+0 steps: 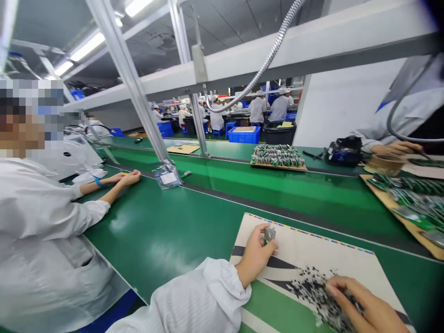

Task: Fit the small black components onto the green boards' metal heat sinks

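Observation:
My left hand [255, 254] holds a small metal component [269, 233] with a bit of green on it between fingers and thumb, above a printed cardboard sheet [312, 245]. A loose pile of small black and silver parts [312, 291] lies on that sheet. My right hand [364, 305] rests at the pile's lower right, its fingertips among the parts. Whether those fingers pinch anything is hidden. The sheet lies on a green conveyor belt [166, 231], and a white sleeve [204, 296] covers my left forearm.
A co-worker in a white smock [45, 222] sits close on my left, hands [128, 178] on the belt. Wooden trays of green-and-silver components [277, 157] stand ahead and to the right. A clear bag [167, 175] lies on the belt, beside a metal upright [138, 92].

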Tool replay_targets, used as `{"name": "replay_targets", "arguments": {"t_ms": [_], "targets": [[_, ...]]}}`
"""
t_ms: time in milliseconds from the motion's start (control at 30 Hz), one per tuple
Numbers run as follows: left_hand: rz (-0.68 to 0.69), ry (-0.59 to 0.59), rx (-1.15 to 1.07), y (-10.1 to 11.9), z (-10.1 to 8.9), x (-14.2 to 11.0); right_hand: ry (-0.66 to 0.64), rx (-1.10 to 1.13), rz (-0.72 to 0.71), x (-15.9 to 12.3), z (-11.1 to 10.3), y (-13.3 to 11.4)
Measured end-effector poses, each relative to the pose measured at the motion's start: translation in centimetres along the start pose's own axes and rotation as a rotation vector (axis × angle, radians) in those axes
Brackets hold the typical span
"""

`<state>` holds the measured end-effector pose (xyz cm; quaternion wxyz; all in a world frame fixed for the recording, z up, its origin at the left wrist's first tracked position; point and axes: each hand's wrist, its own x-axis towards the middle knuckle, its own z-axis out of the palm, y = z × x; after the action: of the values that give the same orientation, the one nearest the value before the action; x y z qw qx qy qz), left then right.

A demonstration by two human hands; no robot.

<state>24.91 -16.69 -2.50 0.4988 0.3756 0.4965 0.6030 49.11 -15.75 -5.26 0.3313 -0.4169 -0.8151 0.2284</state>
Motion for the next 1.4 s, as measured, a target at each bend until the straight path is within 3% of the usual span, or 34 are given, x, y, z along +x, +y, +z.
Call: {"name": "replay_targets", "arguments": {"t_ms": [133, 267, 367, 533, 767, 900, 1033, 1167, 1400], "targets": [[0.012, -0.017, 0.056, 0.6, -0.1, 0.0, 0.019, 0.096, 0.133, 0.7, -1.1, -3.1], [0.008, -0.057, 0.083, 0.8, -0.2, 0.5, -0.001, 0.235, 0.243, 0.8, -1.7, -4.4], [0.005, -0.073, 0.093, 0.7, -0.3, 0.8, -0.038, 0.311, 0.215, 0.7, -2.2, -5.0], [0.000, -0.094, 0.108, 1.0, -0.2, 0.8, -0.045, 0.254, 0.078, 0.6, -2.6, -5.2], [-0.040, -0.128, 0.076, 1.4, 0.0, 0.6, -0.002, 0.262, -0.004, 0.8, -3.1, -5.3], [-0.115, -0.172, 0.021, 2.5, 0.7, -1.0, 0.034, 0.301, -0.015, 1.0, -3.6, -6.1], [-0.277, -0.338, -0.080, 3.5, 1.6, -3.8, 0.051, 0.341, -0.032, 0.7, -3.7, -6.6], [-0.336, -0.460, -0.067, 3.9, 2.3, -6.4, 0.055, 0.351, -0.074, 0.1, -3.8, -7.7], [-0.430, -0.518, -0.134, 4.0, 2.9, -8.2, 0.144, 0.225, -0.168, -1.1, -3.6, -10.3]]}}
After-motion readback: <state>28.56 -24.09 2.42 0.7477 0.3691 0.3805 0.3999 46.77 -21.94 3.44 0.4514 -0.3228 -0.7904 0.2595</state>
